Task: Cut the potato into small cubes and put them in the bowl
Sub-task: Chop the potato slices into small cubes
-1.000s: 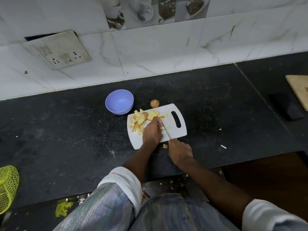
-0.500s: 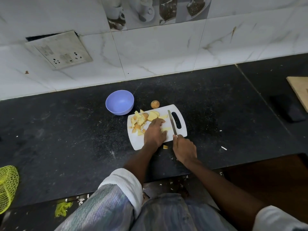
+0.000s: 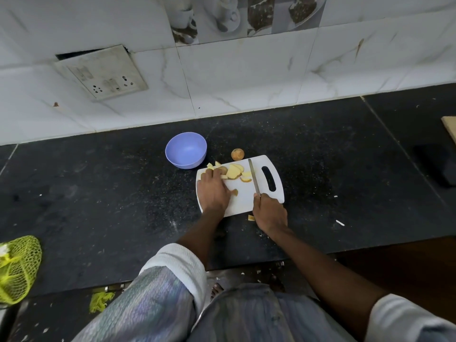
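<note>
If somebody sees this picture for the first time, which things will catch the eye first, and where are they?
The white board in the middle of the dark counter, with pale potato pieces at its far edge. The left hand rests on pieces at the board's left side, while the right hand grips a knife lying across the board. A blue bowl stands just beyond, left.

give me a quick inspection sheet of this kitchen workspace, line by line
surface: black speckled stone counter, dusted with pale crumbs
job's things: white plastic cutting board bearing yellow potato pieces; empty lilac plastic bowl just beyond its left corner; steel knife lying along the board
clutter: small round brown potato end behind the board; one potato bit off the near edge; yellow-green mesh bag far left
hands: left hand rests over the cut pieces; right hand grips the knife handle
cables: nothing seen
surroundings: white marble-look wall tiles, loose grey switch plate
</note>
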